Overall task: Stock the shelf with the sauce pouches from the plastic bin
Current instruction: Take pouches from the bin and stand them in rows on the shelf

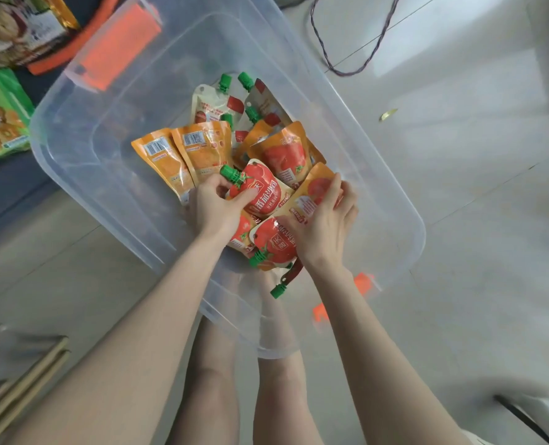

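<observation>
Sauce pouches: a loose heap of tomato sauce pouches [266, 162] lies inside the plastic bin, piled toward its nearer right part; most have orange or cream bodies and green screw caps, some lie face up with a red tomato picture, others back up with barcodes.
Plastic bin: the clear plastic bin [112, 130] sits on a pale tiled floor [459, 187], set at a slant to the camera, with orange latches at its far and near ends.
Left hand: the left hand [213, 207] reaches in over the near rim and is closed around a face-up red pouch [260, 191], thumb across its front, fingers curled just under its green cap [229, 173].
Right hand: the right hand [322, 226] rests on the heap just beside the left, fingers pressed over an orange back-up pouch [314, 194] and thumb on a red pouch below [274, 244]; it pinches these but how firmly cannot be told.
Two back-up pouches: two orange pouches with barcodes [183, 155] lie side by side at the left of the heap, touching each other.
Far pouches: cream pouches [215, 104] with upright green caps lie at the far side of the heap.
Surroundings: snack bags [0, 123] lie beyond the bin at upper left; a dark cable [347, 59] loops on the floor at upper right; the person's legs show below the bin.
Shelf: cannot be made out in this head view.
</observation>
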Available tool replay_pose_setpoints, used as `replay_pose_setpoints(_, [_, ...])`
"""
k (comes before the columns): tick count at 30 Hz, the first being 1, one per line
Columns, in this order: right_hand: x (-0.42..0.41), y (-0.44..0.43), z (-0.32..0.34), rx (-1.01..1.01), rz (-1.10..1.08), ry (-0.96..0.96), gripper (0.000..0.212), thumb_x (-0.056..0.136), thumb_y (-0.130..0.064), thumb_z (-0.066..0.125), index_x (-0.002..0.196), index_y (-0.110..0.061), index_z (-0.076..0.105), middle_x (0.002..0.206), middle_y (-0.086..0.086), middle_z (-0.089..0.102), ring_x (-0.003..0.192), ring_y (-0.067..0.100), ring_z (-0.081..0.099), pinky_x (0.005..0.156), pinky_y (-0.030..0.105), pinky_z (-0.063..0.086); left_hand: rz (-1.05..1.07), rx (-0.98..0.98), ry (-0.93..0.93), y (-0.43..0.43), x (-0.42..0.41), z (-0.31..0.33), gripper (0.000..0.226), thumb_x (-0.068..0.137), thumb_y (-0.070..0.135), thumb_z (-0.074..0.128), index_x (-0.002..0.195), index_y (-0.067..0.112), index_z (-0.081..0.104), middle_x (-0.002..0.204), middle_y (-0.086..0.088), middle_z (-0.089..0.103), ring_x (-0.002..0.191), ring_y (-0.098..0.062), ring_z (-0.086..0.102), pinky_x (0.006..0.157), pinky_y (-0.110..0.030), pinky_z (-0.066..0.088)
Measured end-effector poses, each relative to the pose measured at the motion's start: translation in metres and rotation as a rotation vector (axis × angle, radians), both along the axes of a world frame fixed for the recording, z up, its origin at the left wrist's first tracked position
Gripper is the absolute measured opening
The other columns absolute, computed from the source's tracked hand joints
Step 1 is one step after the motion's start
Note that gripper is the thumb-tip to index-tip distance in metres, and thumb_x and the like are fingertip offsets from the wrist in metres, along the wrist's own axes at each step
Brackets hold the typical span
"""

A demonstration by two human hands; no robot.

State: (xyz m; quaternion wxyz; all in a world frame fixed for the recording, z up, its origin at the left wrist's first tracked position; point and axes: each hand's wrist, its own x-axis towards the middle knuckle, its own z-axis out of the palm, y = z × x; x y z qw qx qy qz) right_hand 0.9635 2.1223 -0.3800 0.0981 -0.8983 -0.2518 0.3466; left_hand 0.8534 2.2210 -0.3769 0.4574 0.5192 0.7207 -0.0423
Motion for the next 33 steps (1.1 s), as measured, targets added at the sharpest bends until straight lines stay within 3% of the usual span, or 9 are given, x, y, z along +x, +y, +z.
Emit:
replay_pose_setpoints(5, [-0.005,0.008,0.004,-0.042,-0.169,0.095,0.123,0.059,-0.057,0.080,0.147,-0.008,0.010,0.145,0.016,0.023,0.134,0.033,0.023,0.113,0.046,0.025,0.090,0.010,-0.159,0.012,-0.008,0.007,0.033,0.078,0.025,0.074,0.089,0.011,0.047,0.092,-0.004,0.064,0.081,-0.017,0.062,0.065,-0.024,0.047])
replay_pose_setpoints(8, [-0.005,0.014,0.003,-0.078,-0.183,0.109,0.119,0.047,-0.074,0.074,0.137,-0.014,0.025,0.131,0.008,0.033,0.128,0.028,0.031,0.109,0.045,0.031,0.182,-0.020,-0.206,0.019,-0.014,0.010,0.032,0.078,0.023,0.074,0.096,0.013,0.050,0.100,-0.003,0.064,0.088,-0.016,0.065,0.073,-0.029,0.053])
replay_pose_setpoints(11, [-0.007,0.018,0.004,-0.134,-0.185,0.059,0.113,0.043,-0.082,0.068,0.126,-0.014,0.034,0.127,0.005,0.035,0.125,0.026,0.032,0.108,0.043,0.026,0.230,-0.076,-0.258,0.020,-0.016,0.015,0.030,0.077,0.026,0.075,0.101,0.015,0.061,0.097,0.004,0.068,0.087,-0.013,0.067,0.077,-0.035,0.057])
replay_pose_setpoints(13, [-0.005,0.015,0.008,-0.100,-0.217,0.036,0.107,0.045,-0.078,0.071,0.121,-0.011,0.037,0.123,0.004,0.039,0.121,0.025,0.036,0.105,0.040,0.029,0.253,-0.084,-0.284,0.020,-0.014,0.019,0.026,0.077,0.028,0.075,0.098,0.019,0.064,0.093,0.008,0.068,0.085,-0.011,0.068,0.078,-0.036,0.057])
replay_pose_setpoints(17, [-0.001,0.008,0.024,0.054,-0.342,0.170,0.076,0.057,-0.050,0.084,0.105,-0.014,0.038,0.102,-0.001,0.051,0.098,0.022,0.057,0.081,0.039,0.052,0.250,-0.050,-0.371,0.023,-0.008,0.035,0.016,0.077,0.030,0.074,0.088,0.026,0.064,0.091,0.011,0.069,0.088,-0.009,0.068,0.078,-0.032,0.056])
replay_pose_setpoints(24, [0.004,0.001,0.066,0.127,-0.479,0.267,0.069,0.058,-0.049,0.083,0.106,-0.022,0.042,0.107,-0.001,0.059,0.095,0.020,0.064,0.081,0.044,0.056,0.233,-0.050,-0.545,0.032,-0.007,0.082,0.006,0.082,0.020,0.070,0.084,0.024,0.065,0.087,0.011,0.070,0.084,-0.005,0.069,0.075,-0.030,0.056])
replay_pose_setpoints(29, [0.013,-0.011,0.125,0.172,-0.566,0.375,0.045,0.058,-0.046,0.081,0.083,-0.013,0.063,0.084,0.005,0.072,0.077,0.024,0.071,0.069,0.047,0.059,0.211,0.050,-0.583,0.038,-0.014,0.134,0.007,0.085,0.020,0.067,0.085,0.026,0.062,0.085,0.012,0.068,0.078,-0.002,0.069,0.069,-0.023,0.056])
replay_pose_setpoints(31, [0.016,-0.018,0.157,0.225,-0.655,0.421,0.042,0.063,-0.038,0.082,0.086,-0.009,0.063,0.088,0.009,0.072,0.078,0.024,0.071,0.069,0.042,0.060,0.200,0.098,-0.567,0.040,-0.021,0.158,0.006,0.085,0.026,0.067,0.088,0.028,0.062,0.090,0.011,0.068,0.086,-0.005,0.067,0.079,-0.029,0.055])
replay_pose_setpoints(33, [0.019,-0.024,0.191,0.297,-0.724,0.456,0.036,0.070,-0.029,0.080,0.092,-0.005,0.065,0.086,0.009,0.072,0.071,0.017,0.071,0.059,0.029,0.057,0.198,0.149,-0.566,0.041,-0.029,0.188,0.011,0.085,0.028,0.066,0.095,0.027,0.061,0.094,0.010,0.067,0.092,-0.007,0.065,0.084,-0.031,0.054])
